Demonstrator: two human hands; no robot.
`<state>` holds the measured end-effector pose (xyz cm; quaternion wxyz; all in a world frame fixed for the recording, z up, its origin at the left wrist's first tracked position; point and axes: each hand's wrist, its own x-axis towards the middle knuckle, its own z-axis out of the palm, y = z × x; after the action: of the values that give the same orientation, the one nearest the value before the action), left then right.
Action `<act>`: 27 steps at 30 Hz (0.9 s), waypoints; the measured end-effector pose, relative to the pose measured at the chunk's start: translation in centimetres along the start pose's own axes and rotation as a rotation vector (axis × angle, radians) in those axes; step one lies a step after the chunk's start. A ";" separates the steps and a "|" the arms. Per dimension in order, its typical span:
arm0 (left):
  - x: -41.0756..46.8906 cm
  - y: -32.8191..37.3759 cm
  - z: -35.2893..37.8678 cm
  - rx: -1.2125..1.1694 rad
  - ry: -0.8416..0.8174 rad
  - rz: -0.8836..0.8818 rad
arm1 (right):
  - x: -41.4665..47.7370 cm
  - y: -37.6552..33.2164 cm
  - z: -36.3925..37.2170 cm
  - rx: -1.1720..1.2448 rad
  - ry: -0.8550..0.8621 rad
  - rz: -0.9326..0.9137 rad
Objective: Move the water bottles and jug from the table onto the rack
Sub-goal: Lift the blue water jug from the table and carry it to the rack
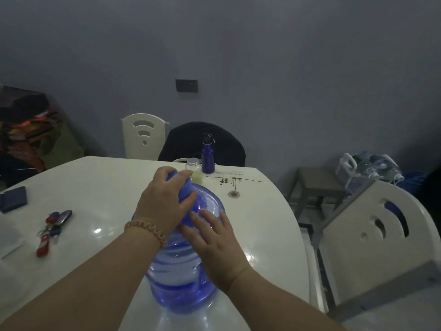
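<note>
- The jug [185, 266], big, blue and see-through, stands upright on the near part of the white table [107, 187], between the two forearms.
- The right hand [212, 244] lies flat on the jug's shoulder, fingers spread and pointing away, pressing rather than gripping.
- The left hand [164, 201], a beaded bracelet [148, 229] at its wrist, is curled over the blue cap [185, 185] and closed around the jug's neck.
- Left of the jug, well apart from it, a bunch of keys [53, 229] with a red fob lies on the table; a dark flat wallet-like thing [13, 199] sits farther left.
- Just beyond the cap stands a small clear bottle [193, 169] with a pale lid, partly hidden by the left hand.
- Just beside it, to the right, a dark blue metal bottle [208, 155] stands upright near the table's far edge.
- Printed lettering [225, 174] on the tabletop by that bottle is too small to read.
- White chairs stand behind the table and to the right [377, 237].
</note>
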<state>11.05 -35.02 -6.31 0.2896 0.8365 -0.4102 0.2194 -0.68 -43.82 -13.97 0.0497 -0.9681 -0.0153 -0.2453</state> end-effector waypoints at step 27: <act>-8.8 18.9 0.1 0.018 0.029 -0.073 | -16.8 6.1 -9.6 -0.016 0.049 -0.174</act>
<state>-9.27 -39.54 -5.99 0.2957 0.8503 -0.3731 0.2244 -19.70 -50.94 -14.11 0.0211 -0.9572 -0.0961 -0.2724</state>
